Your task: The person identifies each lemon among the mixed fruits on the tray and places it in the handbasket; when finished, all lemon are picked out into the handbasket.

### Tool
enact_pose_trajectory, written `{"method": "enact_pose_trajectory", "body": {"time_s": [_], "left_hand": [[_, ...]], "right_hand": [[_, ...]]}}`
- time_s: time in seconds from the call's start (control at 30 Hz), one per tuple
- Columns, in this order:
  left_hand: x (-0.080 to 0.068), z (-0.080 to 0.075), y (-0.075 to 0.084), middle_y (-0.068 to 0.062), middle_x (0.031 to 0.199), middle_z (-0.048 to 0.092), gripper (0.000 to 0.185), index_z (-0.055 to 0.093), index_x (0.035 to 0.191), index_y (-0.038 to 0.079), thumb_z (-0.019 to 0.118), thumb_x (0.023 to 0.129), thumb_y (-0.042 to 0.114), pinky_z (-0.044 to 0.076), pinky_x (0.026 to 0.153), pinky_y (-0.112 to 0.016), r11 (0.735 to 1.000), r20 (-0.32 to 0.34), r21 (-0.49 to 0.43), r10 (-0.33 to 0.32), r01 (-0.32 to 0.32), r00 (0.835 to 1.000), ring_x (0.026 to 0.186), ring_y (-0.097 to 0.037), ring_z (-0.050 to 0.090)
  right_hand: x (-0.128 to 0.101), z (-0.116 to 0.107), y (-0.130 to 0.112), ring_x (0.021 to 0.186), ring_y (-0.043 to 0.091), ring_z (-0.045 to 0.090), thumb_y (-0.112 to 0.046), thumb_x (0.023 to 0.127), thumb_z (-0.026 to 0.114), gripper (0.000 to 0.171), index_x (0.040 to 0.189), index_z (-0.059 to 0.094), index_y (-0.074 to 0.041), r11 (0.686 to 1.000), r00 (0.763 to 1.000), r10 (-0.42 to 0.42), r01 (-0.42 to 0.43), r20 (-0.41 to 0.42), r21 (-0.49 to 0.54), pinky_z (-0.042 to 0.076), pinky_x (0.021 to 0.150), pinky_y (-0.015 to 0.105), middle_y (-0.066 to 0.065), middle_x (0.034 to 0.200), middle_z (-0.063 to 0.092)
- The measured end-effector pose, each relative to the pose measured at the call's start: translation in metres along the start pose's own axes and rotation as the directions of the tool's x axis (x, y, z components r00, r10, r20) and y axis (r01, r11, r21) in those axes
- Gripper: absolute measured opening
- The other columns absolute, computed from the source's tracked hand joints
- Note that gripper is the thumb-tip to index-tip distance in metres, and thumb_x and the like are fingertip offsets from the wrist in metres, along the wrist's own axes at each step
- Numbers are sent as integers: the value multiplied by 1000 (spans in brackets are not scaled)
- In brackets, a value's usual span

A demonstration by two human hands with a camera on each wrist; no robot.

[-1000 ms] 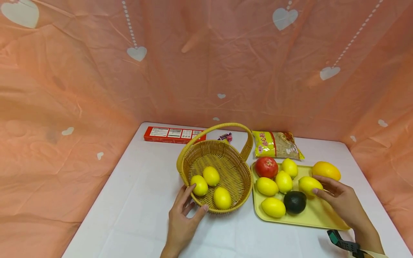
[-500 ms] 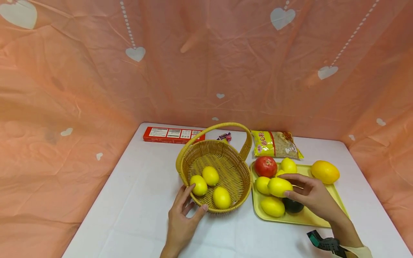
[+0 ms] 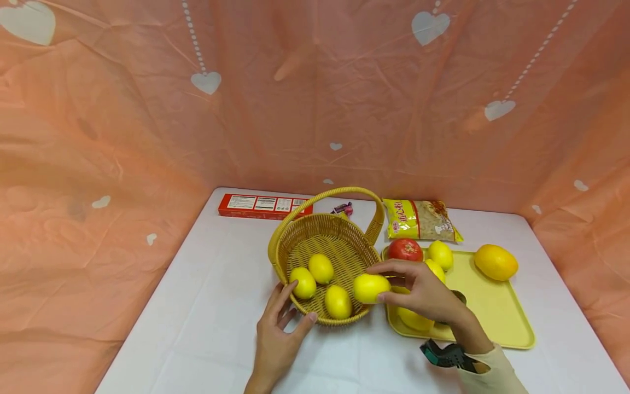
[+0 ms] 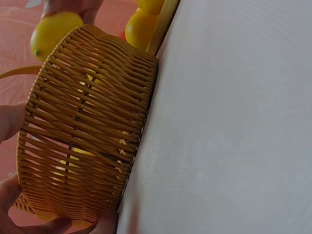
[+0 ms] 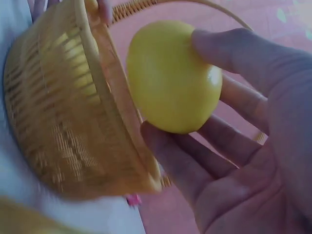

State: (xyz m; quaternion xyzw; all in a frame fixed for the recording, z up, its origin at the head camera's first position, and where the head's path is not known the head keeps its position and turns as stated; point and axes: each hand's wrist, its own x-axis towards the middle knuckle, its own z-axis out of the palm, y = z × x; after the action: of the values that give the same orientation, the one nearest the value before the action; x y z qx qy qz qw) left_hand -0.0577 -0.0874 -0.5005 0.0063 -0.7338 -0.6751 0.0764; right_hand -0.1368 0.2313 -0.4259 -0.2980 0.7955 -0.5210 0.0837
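Note:
My right hand [image 3: 418, 290] pinches a yellow lemon [image 3: 371, 288] between thumb and fingertips, over the right rim of a round wicker basket [image 3: 354, 246]. In the right wrist view the held lemon [image 5: 173, 78] hangs beside the basket's rim, thumb on one side and fingers on the other. Three more lemons lie inside the basket, one of them a lemon [image 3: 338, 302] near the front. My left hand [image 3: 279, 334] holds the basket's front-left rim, its fingertips over the edge. Seen from the left wrist, fingers rest along the woven wall [image 4: 87, 126].
To the right, a yellow tray [image 3: 492, 306] bears a red pomegranate [image 3: 406, 250], several lemons and a dark green fruit mostly behind my right hand. An orange-yellow fruit [image 3: 496, 262] sits at its far corner. Behind stand a red box [image 3: 266, 206], wrapped candy [image 3: 343, 209] and a food bag [image 3: 420, 220].
The right hand has lifted the lemon off the tray and carried it left to the basket's rim. The left hand has stayed on the basket.

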Motion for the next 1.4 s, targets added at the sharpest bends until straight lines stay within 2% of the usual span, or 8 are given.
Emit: {"method": "enact_pose_trajectory", "body": {"time_s": [0.17, 0.27, 0.47, 0.7, 0.8, 1.0, 1.3, 1.4], "left_hand": [[1, 0, 0, -30, 176, 27, 72, 60, 158, 18, 90, 93, 16, 55, 116, -46, 1000, 6, 1, 2, -2, 1000, 155, -48, 46], [1, 1, -1, -29, 176, 28, 72, 60, 158, 18, 91, 92, 15, 56, 115, -45, 1000, -1, 5, 4, -4, 1000, 154, -48, 47], [2, 1, -2, -28, 175, 31, 71, 60, 158, 17, 89, 93, 12, 58, 113, -44, 1000, -6, 17, 25, -25, 1000, 152, -46, 49], [2, 1, -1, -28, 174, 32, 72, 59, 158, 18, 90, 94, 17, 59, 112, -36, 1000, -4, 8, 25, -25, 1000, 152, -45, 50], [1, 2, -2, -29, 174, 32, 72, 59, 159, 18, 89, 94, 16, 59, 112, -38, 1000, -3, 10, 28, -28, 1000, 152, -46, 50], [0, 0, -1, -27, 175, 31, 72, 60, 158, 21, 89, 93, 12, 58, 113, -44, 1000, -13, 15, 2, -1, 1000, 154, -44, 48], [1, 0, 0, -24, 176, 31, 73, 60, 158, 19, 90, 92, 11, 58, 114, -45, 1000, -12, 25, -5, 5, 1000, 155, -40, 48], [1, 1, 0, -24, 176, 30, 73, 59, 158, 17, 90, 92, 11, 57, 114, -44, 1000, -7, 17, -9, 9, 1000, 155, -40, 47]], "right_hand": [[20, 21, -5, 112, 11, 73, -15, 97, 86, 38, 134, 78, -18, 994, 997, -63, 67, 50, -91, 67, 92, 28, 1, 131, 78], [31, 32, -6, 108, 10, 73, -21, 96, 88, 37, 132, 78, -20, 989, 994, -65, 75, 82, -125, 68, 89, 30, -3, 128, 79], [50, 52, -11, 111, 13, 74, -27, 98, 87, 38, 133, 78, -16, 989, 990, -62, 78, 123, -129, 68, 94, 33, 1, 128, 80], [66, 68, -15, 104, 11, 73, -30, 99, 85, 39, 134, 77, -16, 977, 983, -91, 119, 160, -174, 67, 91, 28, -1, 125, 80], [71, 73, -14, 106, 10, 72, -30, 98, 86, 39, 134, 77, -17, 972, 986, -91, 119, 141, -205, 67, 93, 30, -2, 126, 79], [80, 79, -11, 120, 15, 72, -21, 95, 89, 39, 132, 78, -19, 951, 993, -91, 109, 78, -288, 63, 108, 41, -4, 132, 78], [93, 82, -7, 127, 20, 71, -22, 96, 88, 40, 133, 77, -15, 904, 987, -89, 136, 133, -405, 59, 115, 45, -1, 136, 77], [91, 76, -8, 126, 22, 72, -22, 95, 88, 41, 133, 77, -11, 914, 987, -103, 142, 120, -381, 60, 113, 47, 1, 134, 78]]}}
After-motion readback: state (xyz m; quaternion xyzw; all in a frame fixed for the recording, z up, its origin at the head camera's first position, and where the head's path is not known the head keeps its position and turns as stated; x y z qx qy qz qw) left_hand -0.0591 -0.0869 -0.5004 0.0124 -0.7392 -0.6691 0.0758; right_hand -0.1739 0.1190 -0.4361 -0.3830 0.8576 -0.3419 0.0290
